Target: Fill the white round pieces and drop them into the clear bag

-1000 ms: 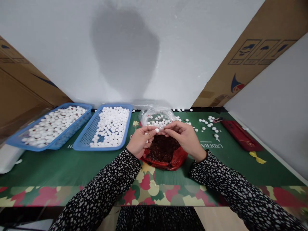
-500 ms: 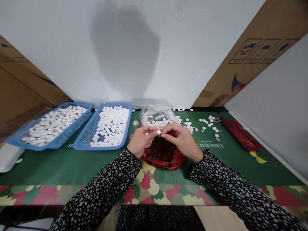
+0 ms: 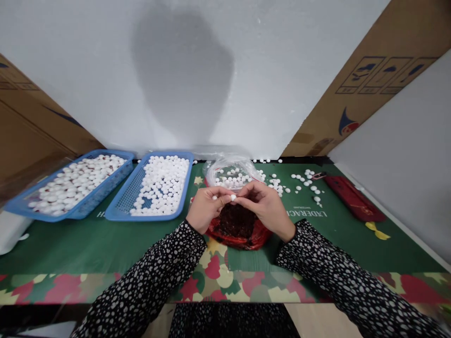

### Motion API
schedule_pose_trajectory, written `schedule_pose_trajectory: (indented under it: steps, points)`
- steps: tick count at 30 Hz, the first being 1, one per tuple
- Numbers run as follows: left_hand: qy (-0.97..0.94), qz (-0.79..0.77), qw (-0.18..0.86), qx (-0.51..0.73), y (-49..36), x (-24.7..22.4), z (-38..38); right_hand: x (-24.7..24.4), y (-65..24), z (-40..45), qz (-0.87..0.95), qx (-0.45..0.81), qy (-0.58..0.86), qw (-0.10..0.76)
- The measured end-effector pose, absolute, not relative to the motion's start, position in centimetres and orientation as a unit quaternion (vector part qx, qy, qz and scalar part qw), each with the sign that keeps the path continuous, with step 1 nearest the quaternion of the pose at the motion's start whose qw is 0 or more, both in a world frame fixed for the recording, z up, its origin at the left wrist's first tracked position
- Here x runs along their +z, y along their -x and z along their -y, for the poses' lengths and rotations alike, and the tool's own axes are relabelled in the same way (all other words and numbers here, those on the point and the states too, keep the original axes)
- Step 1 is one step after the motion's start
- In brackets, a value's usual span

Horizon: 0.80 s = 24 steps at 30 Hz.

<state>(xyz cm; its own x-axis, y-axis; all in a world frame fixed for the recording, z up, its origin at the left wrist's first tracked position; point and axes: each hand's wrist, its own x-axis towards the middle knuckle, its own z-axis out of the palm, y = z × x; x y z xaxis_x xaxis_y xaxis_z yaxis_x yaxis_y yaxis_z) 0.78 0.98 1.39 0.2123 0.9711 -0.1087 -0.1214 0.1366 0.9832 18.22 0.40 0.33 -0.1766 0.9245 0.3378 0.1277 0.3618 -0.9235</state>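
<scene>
A small white ball point(image 3: 233, 198) is pinched between the fingertips of both hands. My left hand point(image 3: 208, 206) closes on it from the left, and my right hand point(image 3: 266, 206) from the right. Another bit of white shows by the left fingers. Below the hands lies an open red bag point(image 3: 252, 241) with a dark brown, crumbly mass inside. Just behind them, a clear plastic bag point(image 3: 225, 164) holds many white balls point(image 3: 234, 180); the hands hide its front part.
Two blue baskets point(image 3: 148, 218) point(image 3: 81, 211) of white balls stand on the left. Loose white balls point(image 3: 313, 188), a red case point(image 3: 354, 197) and a yellow ribbon point(image 3: 377, 230) lie on the green table cover point(image 3: 141, 249). Behind stands a pale wall point(image 3: 260, 94).
The white ball and the fingertips around it have dropped slightly. The left fingers have closed up a little. The view has shifted slightly at the left.
</scene>
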Motion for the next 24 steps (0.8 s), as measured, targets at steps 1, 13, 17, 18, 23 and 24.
schedule_pose_trajectory:
  steps: [1,13,17,18,23,24]
  points:
    - [-0.488,-0.444,0.605,0.445,-0.8,1.5,-1.0,0.4,-18.3,-0.4,0.658,0.402,0.393,0.500]
    - [-0.489,-0.505,0.551,0.450,0.6,2.8,-1.9,2.7,-18.8,-2.4,0.803,-0.010,0.374,0.464]
    - [-0.673,-0.529,0.352,0.380,0.8,2.4,-1.7,1.7,-19.3,-3.7,0.848,-0.032,0.441,0.294]
    - [-0.726,-0.524,0.276,0.350,0.7,2.2,-1.5,1.5,-19.3,-3.6,0.856,-0.047,0.447,0.257]
    - [-0.840,-0.507,0.051,0.187,-0.7,1.4,-1.1,0.3,-19.1,-2.7,0.883,-0.118,0.430,0.146]
    - [-0.848,-0.505,0.030,0.159,-1.0,1.3,-1.2,0.2,-19.1,-2.6,0.885,-0.125,0.427,0.137]
